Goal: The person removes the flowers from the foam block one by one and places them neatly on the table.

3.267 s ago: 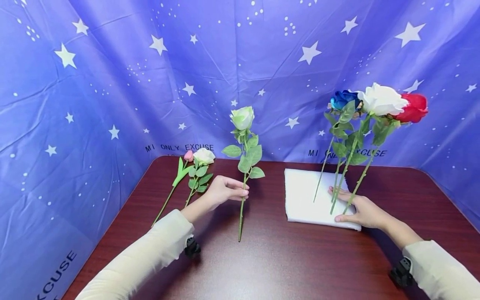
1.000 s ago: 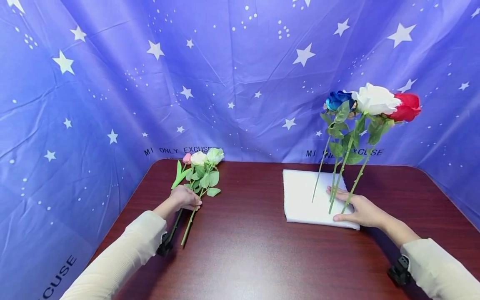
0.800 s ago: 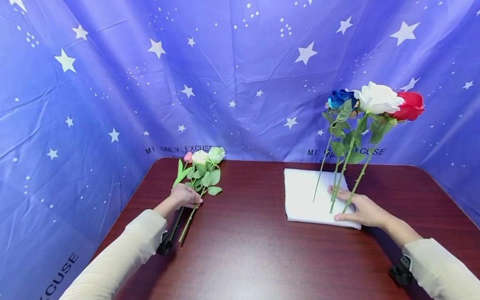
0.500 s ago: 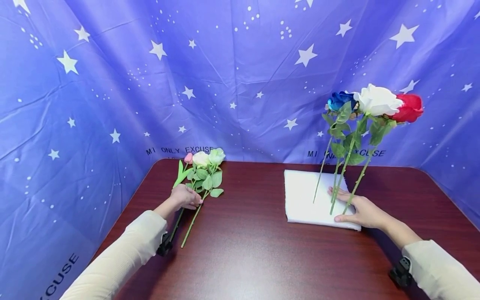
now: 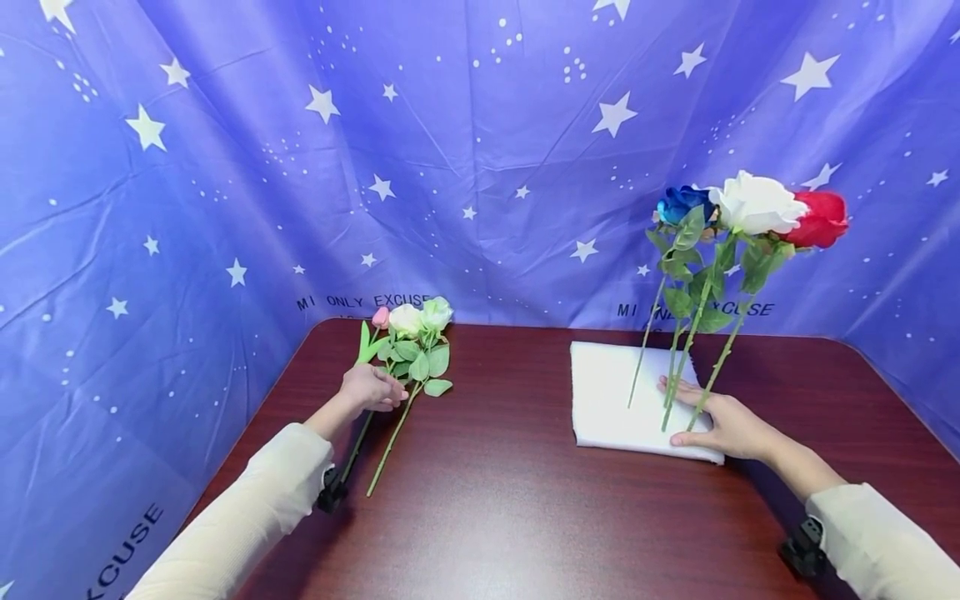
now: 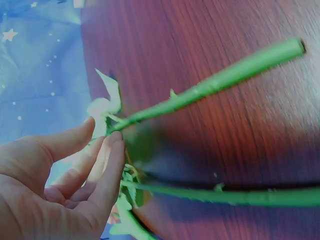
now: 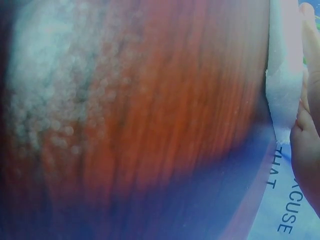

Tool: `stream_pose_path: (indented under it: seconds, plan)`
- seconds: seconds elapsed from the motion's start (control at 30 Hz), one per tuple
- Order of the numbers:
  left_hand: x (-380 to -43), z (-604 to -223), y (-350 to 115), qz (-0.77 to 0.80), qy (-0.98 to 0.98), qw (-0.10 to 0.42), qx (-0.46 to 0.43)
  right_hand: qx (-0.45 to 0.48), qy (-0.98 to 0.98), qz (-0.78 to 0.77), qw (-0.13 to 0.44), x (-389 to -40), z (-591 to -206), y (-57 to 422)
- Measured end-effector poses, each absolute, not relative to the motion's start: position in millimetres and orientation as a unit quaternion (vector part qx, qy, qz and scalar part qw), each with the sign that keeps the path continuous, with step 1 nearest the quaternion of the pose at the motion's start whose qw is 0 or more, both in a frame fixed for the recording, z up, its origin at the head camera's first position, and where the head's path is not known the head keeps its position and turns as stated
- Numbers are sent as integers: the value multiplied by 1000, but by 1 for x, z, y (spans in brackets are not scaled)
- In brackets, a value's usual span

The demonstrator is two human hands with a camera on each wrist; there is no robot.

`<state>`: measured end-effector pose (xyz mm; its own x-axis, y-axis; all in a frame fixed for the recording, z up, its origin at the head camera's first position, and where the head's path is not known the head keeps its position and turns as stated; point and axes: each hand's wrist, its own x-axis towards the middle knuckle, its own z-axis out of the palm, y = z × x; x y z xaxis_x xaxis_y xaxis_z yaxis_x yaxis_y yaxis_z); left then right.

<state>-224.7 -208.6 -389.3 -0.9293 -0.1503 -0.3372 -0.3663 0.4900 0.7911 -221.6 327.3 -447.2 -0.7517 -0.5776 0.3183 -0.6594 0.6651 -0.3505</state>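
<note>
On the table [image 5: 487, 517], a pale green rose [image 5: 437, 315] is laid beside a cream rose [image 5: 406, 320] and a pink tulip [image 5: 381, 317], its stem at the parted fingertips of the left hand [image 5: 369, 389] (contact cannot be told). A white foam block [image 5: 611, 408], with tall roses [image 5: 757, 204] stood in it, is touched by the spread right hand [image 5: 723, 423].

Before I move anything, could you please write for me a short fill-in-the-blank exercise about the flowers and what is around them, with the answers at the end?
1. The tulip lying on the table has a ____ flower head.
2. The big white rose stands between the blue rose and the ____ rose.
3. The foam block under the standing stems is ____ in colour.
4. The curtain behind the table shows five-pointed ____.

Missing words: pink; red; white; stars.
</note>
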Motion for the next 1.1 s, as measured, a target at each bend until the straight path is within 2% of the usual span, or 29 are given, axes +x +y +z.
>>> stream_pose_path:
  seconds: [0.43,0.73,1.1]
  plan:
    - [-231,-393,-167,509,853,100,-58,341,-906,234,87,-221,-447,327]
    - [-249,-404,-118,558,826,76,-6,354,-902,228,98,-223,-447,327]
    - [-266,-416,-54,611,787,75,37,358,-900,229,98,-225,-448,328]
